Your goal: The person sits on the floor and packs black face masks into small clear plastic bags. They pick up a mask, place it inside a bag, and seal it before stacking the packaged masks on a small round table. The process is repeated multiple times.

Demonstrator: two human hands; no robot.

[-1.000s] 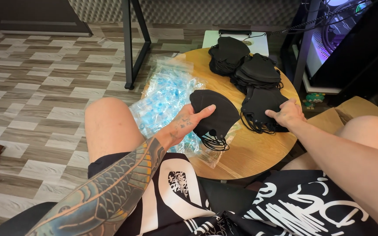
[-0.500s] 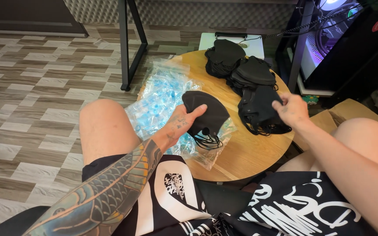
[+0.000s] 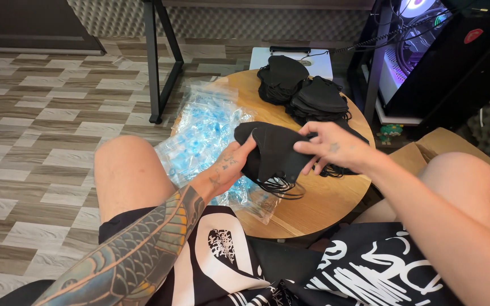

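Midway, both hands grip one black fabric face mask above the round wooden worktop.
Left hand (image 3: 228,167) and right hand (image 3: 330,147) have fingers pinched shut on the mask (image 3: 273,153); beyond the fingers sit two stacks of black masks (image 3: 301,90), while left of them lies a heap of clear plastic sleeves (image 3: 205,130), seemingly unused.

Left forearm (image 3: 143,249): full tattoo sleeve, scale pattern, blue-grey with orange bits. Small tattoos on left hand (image 3: 228,167), tiny mark on right hand (image 3: 333,148). Black shorts (image 3: 290,272), white graphic prints. Knees bare, no sleeves.
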